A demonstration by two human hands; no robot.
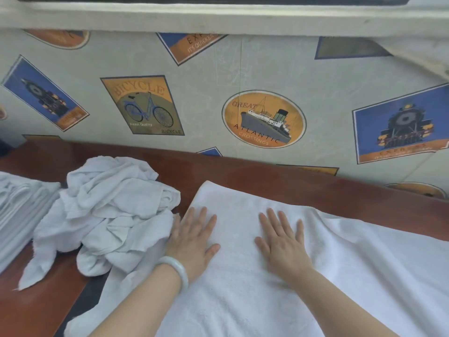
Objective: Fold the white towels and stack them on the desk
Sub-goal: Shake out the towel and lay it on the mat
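Step in hand looked like smoothing. Big towel [279,276] lay spread on worktop [267,176]. Left hand [194,237] and right hand [281,244] pressed flat on it, fingers straight, grip on nothing. Messy pile [109,215] just left; folded stack [17,210] far left. Next move likely: pinch edge, fold over.

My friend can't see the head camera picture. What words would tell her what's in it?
The left hand and right hand lie flat on a white towel spread over a reddish-brown desk. A crumpled pile of white towels sits to their left, with a folded stack at the far left edge. Wallpaper behind shows a bicycle and a ship.
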